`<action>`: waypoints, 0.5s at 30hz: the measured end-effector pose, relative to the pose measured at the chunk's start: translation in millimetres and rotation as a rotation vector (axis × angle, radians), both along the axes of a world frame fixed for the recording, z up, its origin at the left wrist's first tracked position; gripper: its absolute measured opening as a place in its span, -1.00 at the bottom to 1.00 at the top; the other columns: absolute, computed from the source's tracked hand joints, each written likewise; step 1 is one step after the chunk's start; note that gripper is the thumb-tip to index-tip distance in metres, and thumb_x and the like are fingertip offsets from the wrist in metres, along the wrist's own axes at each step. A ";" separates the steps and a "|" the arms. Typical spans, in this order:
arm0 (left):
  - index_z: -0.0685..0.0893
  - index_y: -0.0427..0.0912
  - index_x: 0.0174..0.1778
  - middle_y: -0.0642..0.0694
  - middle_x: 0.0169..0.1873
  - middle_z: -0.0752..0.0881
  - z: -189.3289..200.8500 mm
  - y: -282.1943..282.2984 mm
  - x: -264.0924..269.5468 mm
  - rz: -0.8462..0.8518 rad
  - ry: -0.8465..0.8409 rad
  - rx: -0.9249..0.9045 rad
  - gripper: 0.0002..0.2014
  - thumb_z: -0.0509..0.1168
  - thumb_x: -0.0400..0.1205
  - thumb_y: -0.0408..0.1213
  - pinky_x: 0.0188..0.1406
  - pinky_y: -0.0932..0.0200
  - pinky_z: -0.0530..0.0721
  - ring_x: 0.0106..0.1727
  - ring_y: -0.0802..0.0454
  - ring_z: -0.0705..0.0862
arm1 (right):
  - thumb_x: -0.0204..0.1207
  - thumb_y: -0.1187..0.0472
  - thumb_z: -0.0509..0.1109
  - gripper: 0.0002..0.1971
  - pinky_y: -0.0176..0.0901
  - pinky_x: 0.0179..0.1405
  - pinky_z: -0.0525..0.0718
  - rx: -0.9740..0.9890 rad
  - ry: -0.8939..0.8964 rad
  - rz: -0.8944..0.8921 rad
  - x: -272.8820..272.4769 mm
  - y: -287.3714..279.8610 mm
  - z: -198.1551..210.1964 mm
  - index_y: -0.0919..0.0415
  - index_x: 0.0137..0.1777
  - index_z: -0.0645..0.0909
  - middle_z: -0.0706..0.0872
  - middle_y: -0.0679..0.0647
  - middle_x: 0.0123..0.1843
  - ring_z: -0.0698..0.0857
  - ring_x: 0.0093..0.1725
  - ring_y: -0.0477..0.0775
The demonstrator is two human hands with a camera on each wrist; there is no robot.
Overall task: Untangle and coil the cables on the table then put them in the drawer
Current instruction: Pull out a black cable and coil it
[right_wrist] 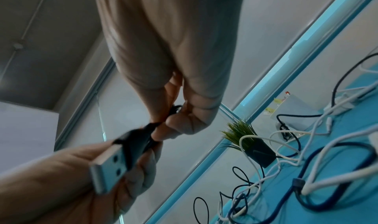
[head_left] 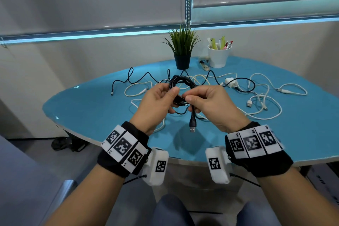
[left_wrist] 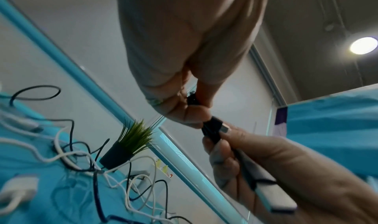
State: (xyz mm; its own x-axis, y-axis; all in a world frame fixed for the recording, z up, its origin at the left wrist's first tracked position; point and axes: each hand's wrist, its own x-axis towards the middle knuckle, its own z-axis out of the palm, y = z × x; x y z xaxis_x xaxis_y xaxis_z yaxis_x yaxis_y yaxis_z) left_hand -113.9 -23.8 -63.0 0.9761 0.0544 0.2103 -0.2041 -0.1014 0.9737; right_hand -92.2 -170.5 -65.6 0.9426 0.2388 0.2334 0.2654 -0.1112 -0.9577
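Note:
A black cable wound into a coil [head_left: 180, 80] is held in the air over the blue table [head_left: 91, 108] by both hands. My left hand [head_left: 172, 97] pinches the coil's near side with curled fingers. From the right, my right hand [head_left: 189, 98] pinches the same bundle at a dark brownish band. The cable's USB plug [head_left: 192, 128] hangs down between my wrists. The left wrist view shows my left fingers [left_wrist: 184, 111] closed on black cable. In the right wrist view the silver plug [right_wrist: 108, 167] fills the foreground. No drawer is in view.
Loose cables lie on the table behind my hands: a black one [head_left: 132, 77] at the left, white ones [head_left: 264, 104] at the right, and a white charger [head_left: 230, 80]. At the back stand a potted plant [head_left: 182, 49], a white pen cup [head_left: 218, 57] and a stapler [head_left: 204, 63].

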 end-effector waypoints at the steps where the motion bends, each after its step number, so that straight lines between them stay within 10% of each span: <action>1: 0.58 -0.27 -0.10 -0.11 -0.35 0.64 -0.8 0.9 0.9 0.010 0.017 -0.010 -0.90 0.23 0.67 -0.31 -0.56 0.44 0.52 -0.52 0.25 0.57 | 0.51 0.42 0.39 -0.84 -0.36 -0.45 0.56 -0.004 0.001 0.011 -0.6 0.2 -0.5 0.16 -0.18 0.70 0.70 0.06 -0.37 0.66 -0.48 -0.17; 15: 0.59 -0.27 -0.19 -0.14 -0.27 0.70 -2.7 13.1 11.1 0.101 0.051 -0.289 -0.92 0.27 0.62 -0.43 -0.38 0.39 0.70 -0.39 0.21 0.72 | 0.45 0.67 0.22 -0.69 -0.24 -0.32 0.75 0.331 0.306 0.296 -5.2 -21.9 3.8 0.30 -0.01 0.62 0.76 0.22 -0.17 0.78 -0.31 0.05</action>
